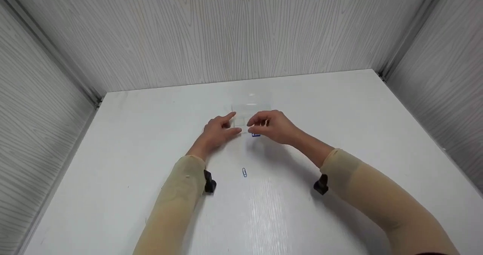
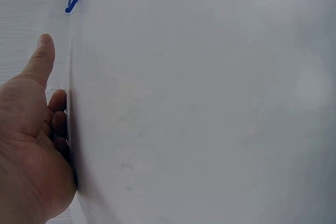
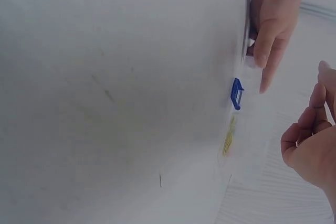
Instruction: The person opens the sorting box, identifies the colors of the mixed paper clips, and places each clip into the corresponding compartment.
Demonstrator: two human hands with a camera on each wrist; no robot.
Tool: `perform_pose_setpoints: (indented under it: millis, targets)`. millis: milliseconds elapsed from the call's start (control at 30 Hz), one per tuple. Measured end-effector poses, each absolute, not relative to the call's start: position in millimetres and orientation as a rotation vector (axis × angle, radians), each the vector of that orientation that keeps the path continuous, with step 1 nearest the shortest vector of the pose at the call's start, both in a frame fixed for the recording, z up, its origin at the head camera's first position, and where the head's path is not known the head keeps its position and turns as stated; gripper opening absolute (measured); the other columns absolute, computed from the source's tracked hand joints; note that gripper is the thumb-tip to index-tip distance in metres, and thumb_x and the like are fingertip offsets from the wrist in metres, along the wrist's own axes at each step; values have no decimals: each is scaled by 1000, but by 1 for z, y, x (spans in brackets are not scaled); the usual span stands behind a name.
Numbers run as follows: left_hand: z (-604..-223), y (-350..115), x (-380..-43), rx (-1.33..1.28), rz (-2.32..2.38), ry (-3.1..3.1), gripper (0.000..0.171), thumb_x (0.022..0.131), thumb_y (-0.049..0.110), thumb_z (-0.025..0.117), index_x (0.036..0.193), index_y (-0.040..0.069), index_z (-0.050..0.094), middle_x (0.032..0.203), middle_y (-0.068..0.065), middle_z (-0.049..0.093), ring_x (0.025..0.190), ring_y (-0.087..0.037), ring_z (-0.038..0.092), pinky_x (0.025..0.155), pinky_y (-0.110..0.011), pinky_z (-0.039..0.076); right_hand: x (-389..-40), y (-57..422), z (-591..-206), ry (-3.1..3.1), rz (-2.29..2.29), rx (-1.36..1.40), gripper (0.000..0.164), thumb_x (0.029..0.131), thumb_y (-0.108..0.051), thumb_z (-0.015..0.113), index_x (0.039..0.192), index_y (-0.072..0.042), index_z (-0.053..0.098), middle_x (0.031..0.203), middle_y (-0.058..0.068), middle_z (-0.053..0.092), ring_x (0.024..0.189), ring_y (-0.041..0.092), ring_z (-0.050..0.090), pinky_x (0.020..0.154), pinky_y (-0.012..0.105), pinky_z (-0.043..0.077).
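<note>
A see-through plastic box [image 1: 239, 122] sits towards the back of the table, with a clear flap, likely its lid, spread behind it. My left hand [image 1: 219, 131] lies along the box's left side, thumb and index finger extended at its edge. Over the box's right part hovers my right hand [image 1: 274, 127], fingers bent and thumb tip just short of the fingertips, nothing visible between them. A blue latch [image 3: 237, 94] shows on the box front, with small yellow strands [image 3: 229, 136] beside it. Nearer to me, a blue paper clip [image 1: 244, 172] lies flat on the table.
The white table [image 1: 151, 115] is bounded by wood-grain panels at the back [image 1: 241, 32], left [image 1: 41, 96] and right [image 1: 437, 77]. Black wrist cameras [image 1: 209, 181] are strapped at both sleeves. A thin dark mark [image 3: 160, 180] shows on the tabletop.
</note>
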State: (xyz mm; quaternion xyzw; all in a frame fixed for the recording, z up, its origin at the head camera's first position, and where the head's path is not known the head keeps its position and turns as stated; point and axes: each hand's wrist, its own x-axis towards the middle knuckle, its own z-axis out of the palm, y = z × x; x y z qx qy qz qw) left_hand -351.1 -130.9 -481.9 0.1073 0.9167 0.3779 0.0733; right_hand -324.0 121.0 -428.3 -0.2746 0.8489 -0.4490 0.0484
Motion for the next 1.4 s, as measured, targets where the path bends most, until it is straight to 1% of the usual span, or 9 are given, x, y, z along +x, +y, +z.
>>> perform_pose_setpoints:
  millis: [67, 167, 267, 300, 467, 733, 1000, 1200, 1400]
  targets:
    - [-482, -132, -351, 333, 1126, 2758, 75, 102, 49, 70, 167, 31, 39, 123, -8, 53, 114, -26, 46, 107, -47, 37, -318, 118, -430, 2550, -1351, -895, 10, 96, -22, 81, 106, -21, 82, 91, -5, 71, 83, 17, 58, 80, 34, 45]
    - [-482, -133, -351, 350, 1116, 2768, 75, 102, 49, 70, 167, 30, 38, 122, -8, 53, 113, -26, 46, 106, -46, 37, -311, 113, -433, 2485, -1322, -976, 11, 95, -20, 81, 106, -18, 83, 89, -6, 70, 82, 16, 58, 81, 34, 45]
    - [-481, -134, -351, 351, 1122, 2764, 75, 102, 49, 70, 167, 29, 39, 121, -8, 53, 113, -26, 46, 106, -46, 37, -306, 110, -437, 2420, -1297, -1041, 13, 95, -16, 81, 107, -11, 82, 87, -5, 70, 83, 15, 59, 83, 32, 45]
    - [-481, -134, -351, 348, 1122, 2762, 75, 102, 49, 70, 167, 30, 38, 122, -8, 53, 113, -25, 46, 106, -46, 37, -305, 109, -438, 2397, -1292, -1056, 15, 95, -15, 81, 108, -9, 82, 88, -5, 70, 84, 15, 60, 80, 33, 47]
    - [-481, -134, -351, 343, 1115, 2762, 75, 102, 50, 70, 167, 31, 38, 121, -8, 53, 113, -25, 46, 106, -46, 37, -300, 106, -443, 2330, -1241, -1085, 20, 94, -15, 82, 111, -4, 80, 89, -5, 70, 86, 15, 61, 79, 29, 46]
    - [-481, -132, -353, 392, 1102, 2794, 73, 102, 46, 71, 166, 27, 41, 117, -9, 55, 110, -26, 46, 104, -45, 36, -292, 106, -453, 2266, -1158, -1051, 17, 94, -15, 83, 110, -10, 82, 90, -3, 71, 85, 13, 61, 77, 25, 48]
    - [-483, -131, -353, 353, 1084, 2791, 73, 102, 49, 70, 166, 31, 40, 123, -8, 55, 117, -26, 44, 110, -47, 33, -292, 106, -465, 2224, -1041, -1090, 17, 94, -12, 82, 112, -13, 82, 94, -6, 72, 87, 10, 60, 81, 24, 49]
    - [-482, -131, -351, 331, 1117, 2781, 73, 101, 49, 71, 165, 31, 41, 121, -7, 54, 116, -26, 44, 108, -46, 34, -292, 105, -469, 2221, -1003, -1080, 18, 94, -14, 83, 112, -15, 82, 97, -8, 72, 89, 10, 61, 84, 25, 51]
    - [-482, -132, -350, 336, 1113, 2782, 72, 101, 50, 69, 165, 32, 41, 122, -7, 54, 116, -26, 44, 108, -45, 34, -293, 104, -471, 2241, -988, -1098, 20, 92, -15, 85, 112, -15, 82, 92, -8, 69, 88, 10, 59, 83, 26, 50]
